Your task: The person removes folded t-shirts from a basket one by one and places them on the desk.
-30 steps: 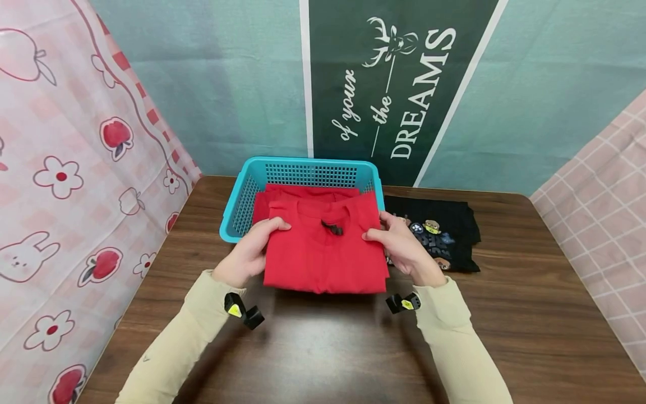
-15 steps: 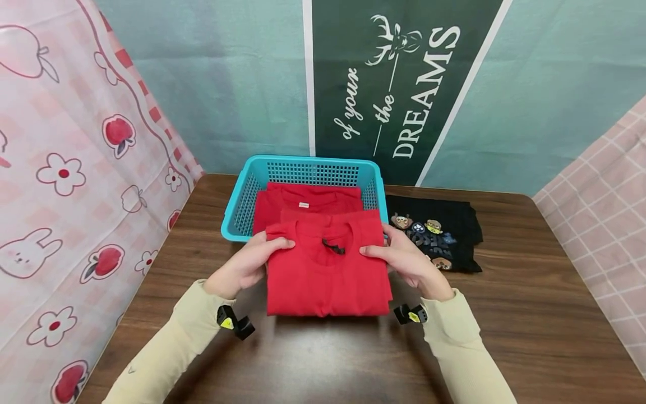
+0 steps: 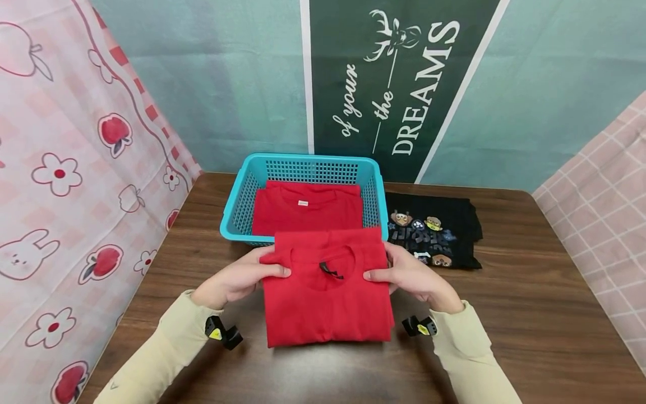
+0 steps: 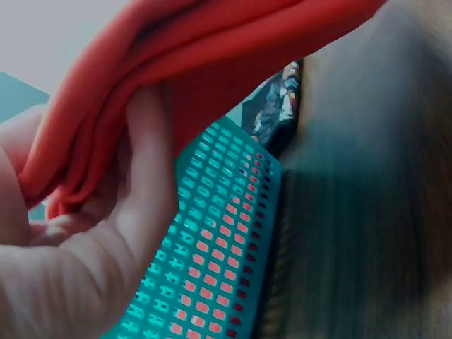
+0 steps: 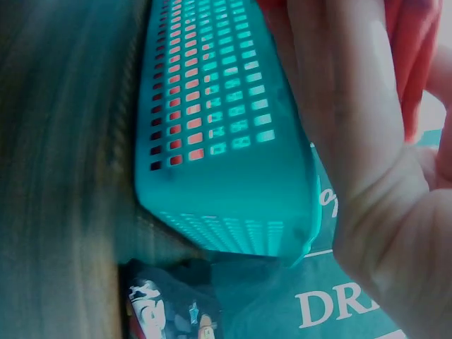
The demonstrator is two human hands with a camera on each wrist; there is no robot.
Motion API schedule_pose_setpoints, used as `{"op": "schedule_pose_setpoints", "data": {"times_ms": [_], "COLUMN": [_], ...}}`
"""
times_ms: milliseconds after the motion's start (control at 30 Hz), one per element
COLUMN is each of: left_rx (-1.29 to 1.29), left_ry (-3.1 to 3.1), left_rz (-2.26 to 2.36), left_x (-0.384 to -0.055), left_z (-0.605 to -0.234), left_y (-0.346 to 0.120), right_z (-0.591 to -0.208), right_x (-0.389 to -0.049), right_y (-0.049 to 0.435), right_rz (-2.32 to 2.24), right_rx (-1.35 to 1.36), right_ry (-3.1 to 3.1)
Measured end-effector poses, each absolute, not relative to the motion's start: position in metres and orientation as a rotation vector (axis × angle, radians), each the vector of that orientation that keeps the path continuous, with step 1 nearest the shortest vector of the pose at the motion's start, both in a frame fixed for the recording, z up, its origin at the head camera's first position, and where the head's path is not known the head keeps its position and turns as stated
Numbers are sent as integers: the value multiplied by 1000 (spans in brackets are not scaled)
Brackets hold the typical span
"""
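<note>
- Left hand (image 3: 239, 279): pinches the left edge of the folded shirt (image 3: 328, 311), thumb on top, other fingers underneath.
- Right hand (image 3: 416, 278): pinches the opposite edge in the same way.
- Folded shirt: red, held between the two hands above the table (image 3: 530, 314), in front of the basket (image 3: 313, 159); in the head view its far edge overlaps the basket's near rim. Whether the two touch, I cannot tell. A black tag (image 3: 330, 270) shows inside its round collar.
- Wrists: each carries a small black device, the left one (image 3: 224, 332) and the right one (image 3: 419, 326), beside a cream sleeve (image 3: 469, 348).
- Basket: blue, perforated, upright at the back of the table. Red clothing (image 3: 313, 216) lies folded in it, a white label (image 3: 303, 203) at its collar.
- Black shirt (image 3: 454, 233): lies on the table just right of the basket, cartoon print facing up.
- Behind: a teal backdrop (image 3: 227, 84) with white lettering on a dark green panel (image 3: 348, 39).
- Sides: a pink fruit-and-flower curtain (image 3: 83, 224) on the left, a pink checked cloth (image 3: 605, 185) on the right.
</note>
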State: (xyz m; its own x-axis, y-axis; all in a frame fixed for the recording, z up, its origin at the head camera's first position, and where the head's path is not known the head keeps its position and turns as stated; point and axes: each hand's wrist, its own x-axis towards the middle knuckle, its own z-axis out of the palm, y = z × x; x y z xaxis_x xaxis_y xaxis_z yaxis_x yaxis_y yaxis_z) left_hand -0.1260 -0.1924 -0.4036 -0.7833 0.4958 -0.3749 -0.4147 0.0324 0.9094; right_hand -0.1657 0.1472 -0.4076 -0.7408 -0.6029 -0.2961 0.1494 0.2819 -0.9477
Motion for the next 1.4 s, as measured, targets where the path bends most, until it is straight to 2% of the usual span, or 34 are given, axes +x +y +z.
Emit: {"op": "schedule_pose_setpoints", "data": {"times_ms": [733, 1400], "left_rx": [251, 318], "left_ry": [1749, 1916], "left_rz": [1519, 1427], "left_x": [-126, -135], "left_z": [-428, -439], "left_y": [-201, -209], "right_z": [-437, -453], "right_x": [-157, -159], "right_y": [152, 140], "right_rz": [-1423, -1404], "right_rx": [-467, -376], "right_ry": [1789, 1856]}}
